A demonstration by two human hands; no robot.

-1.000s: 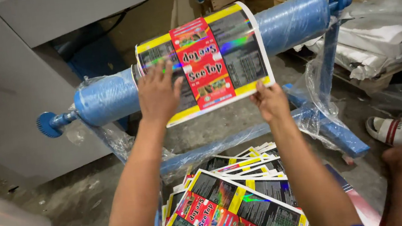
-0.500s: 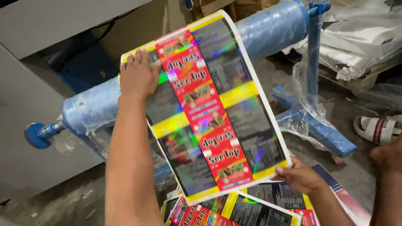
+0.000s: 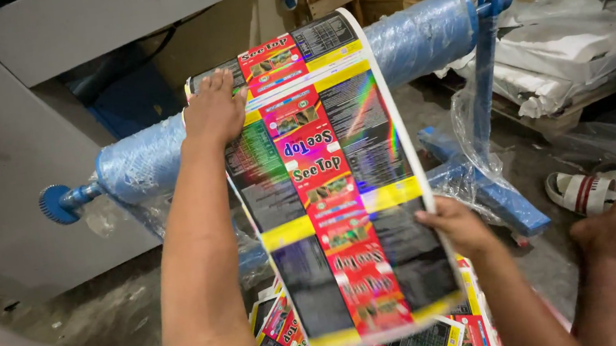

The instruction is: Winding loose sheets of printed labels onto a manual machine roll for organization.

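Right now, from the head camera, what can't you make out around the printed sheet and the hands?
- Middle of the blue roller: hidden behind the printed sheet.
- Stack of sheets on the floor: mostly covered by the held sheet and both arms, cut off by the bottom edge.
- Sheet's lower end: motion-blurred.
- Right hand: fingers behind the sheet's edge.
- Left hand: palm hidden, pressed flat on the sheet.

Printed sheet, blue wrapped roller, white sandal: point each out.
printed sheet (image 3: pixel 340 192), head view, on its red centre strip.
blue wrapped roller (image 3: pixel 423 35), head view, on the wrapped barrel right of the sheet.
white sandal (image 3: pixel 585 193), head view, on its striped strap.
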